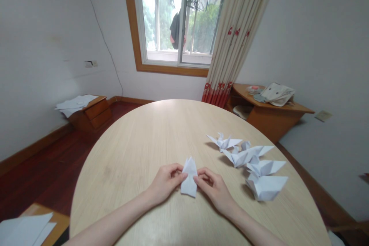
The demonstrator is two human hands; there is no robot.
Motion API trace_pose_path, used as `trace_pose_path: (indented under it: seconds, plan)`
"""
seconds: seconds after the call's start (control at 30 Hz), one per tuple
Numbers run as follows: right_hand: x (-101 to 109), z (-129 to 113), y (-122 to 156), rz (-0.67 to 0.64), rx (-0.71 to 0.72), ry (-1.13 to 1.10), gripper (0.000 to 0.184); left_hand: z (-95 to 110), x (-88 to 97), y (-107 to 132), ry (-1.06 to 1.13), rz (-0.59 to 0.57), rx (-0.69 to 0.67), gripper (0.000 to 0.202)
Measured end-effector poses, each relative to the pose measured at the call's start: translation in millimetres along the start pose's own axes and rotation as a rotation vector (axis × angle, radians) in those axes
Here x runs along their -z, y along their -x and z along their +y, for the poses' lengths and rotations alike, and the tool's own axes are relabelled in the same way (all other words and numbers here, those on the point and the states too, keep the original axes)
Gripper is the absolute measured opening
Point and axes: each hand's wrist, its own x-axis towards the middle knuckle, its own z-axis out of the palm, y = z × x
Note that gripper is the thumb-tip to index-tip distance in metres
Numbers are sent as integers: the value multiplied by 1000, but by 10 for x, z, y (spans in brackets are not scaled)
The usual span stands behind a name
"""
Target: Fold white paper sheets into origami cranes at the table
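Observation:
A small folded piece of white paper (189, 184) is held upright between my two hands, low over the near middle of the round table (129, 153). Its upper end splits into narrow points. My left hand (165, 182) pinches its left edge between thumb and fingers. On the opposite edge, my right hand (215, 186) grips it the same way, fingers curled behind. To the right of my hands stand several folded white paper cranes (266, 187), wings spread, in a loose row running away from me.
A wooden side table (262, 123) with a cloth bag (278, 94) stands at the back right, beside the curtain (230, 38). A low drawer cabinet (96, 113) bearing white sheets is at the left. More white paper (25, 228) lies at the lower left.

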Motion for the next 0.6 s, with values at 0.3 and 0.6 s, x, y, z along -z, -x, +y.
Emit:
trace_pose_path:
  seconds: [0.3, 0.6]
  plan:
    - [28, 18, 19, -153, 78, 29, 33, 4, 9, 45, -277, -50, -193, 29]
    - [18, -44, 24, -127, 128, 138, 28, 23, -2, 22, -242, 68, -212, 11]
